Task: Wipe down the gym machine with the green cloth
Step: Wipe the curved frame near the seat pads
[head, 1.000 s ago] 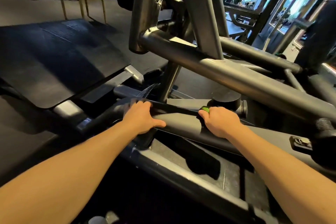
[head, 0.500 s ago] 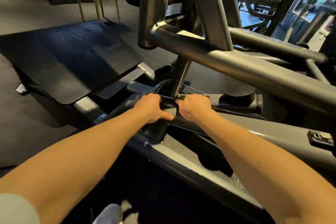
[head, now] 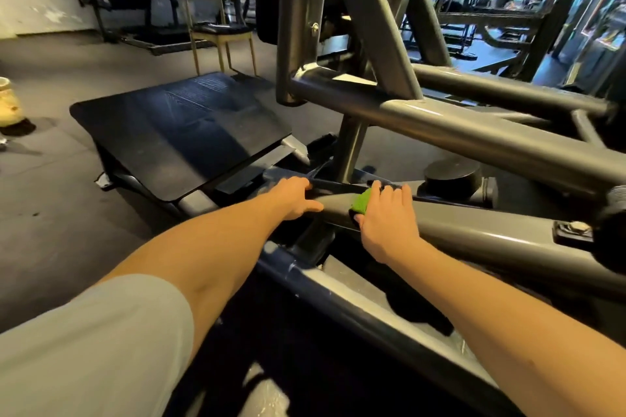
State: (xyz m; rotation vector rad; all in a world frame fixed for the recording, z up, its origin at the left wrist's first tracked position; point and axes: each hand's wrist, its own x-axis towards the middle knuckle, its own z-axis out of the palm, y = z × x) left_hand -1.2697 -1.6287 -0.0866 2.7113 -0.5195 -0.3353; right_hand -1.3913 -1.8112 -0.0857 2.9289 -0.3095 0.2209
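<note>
now | r hand [head: 386, 220] fingers curl on green cloth [head: 361, 201] | l hand [head: 293, 196] flat on tube [head: 474, 230] | post [head: 349, 152] behind

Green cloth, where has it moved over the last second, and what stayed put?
The right hand, holding the green cloth, slid left along the grey metal tube toward the left hand, then back slightly right. The left hand kept its place, resting on the tube.
</note>
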